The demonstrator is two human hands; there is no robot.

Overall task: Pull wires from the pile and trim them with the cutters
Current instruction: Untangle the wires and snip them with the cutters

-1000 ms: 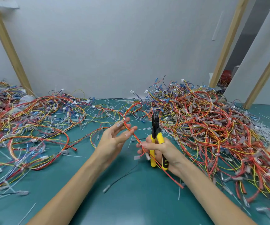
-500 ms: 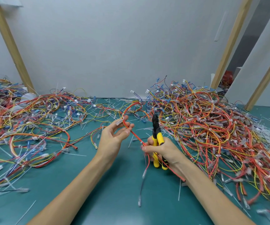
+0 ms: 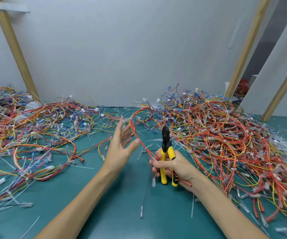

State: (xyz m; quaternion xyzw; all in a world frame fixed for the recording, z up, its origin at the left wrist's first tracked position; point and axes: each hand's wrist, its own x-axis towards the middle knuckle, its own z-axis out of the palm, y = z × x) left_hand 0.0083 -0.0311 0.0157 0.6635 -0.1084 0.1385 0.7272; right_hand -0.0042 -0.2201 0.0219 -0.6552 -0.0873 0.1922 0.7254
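Observation:
My right hand [image 3: 172,165] grips the yellow-handled cutters [image 3: 166,152], black jaws pointing up and closed, and pinches a red wire bundle [image 3: 135,133] against the handles. The bundle arcs up and left, then loops back into the big tangled pile of wires [image 3: 225,135] on the right. My left hand [image 3: 122,144] hovers open beside the bundle, fingers spread, the thumb tip about touching it. A thin dark wire with a clear end [image 3: 145,195] dangles below my right hand.
A second spread of red, yellow and blue wires [image 3: 35,135] covers the left of the green table [image 3: 104,213]. Cut white ties and clear connectors litter the surface. Wooden posts [image 3: 13,49] lean against the grey wall behind.
My left hand let the red bundle slip from its fingers and opened out wide. My right hand with the cutters shifted slightly; the loose wire ends now hang lower below it.

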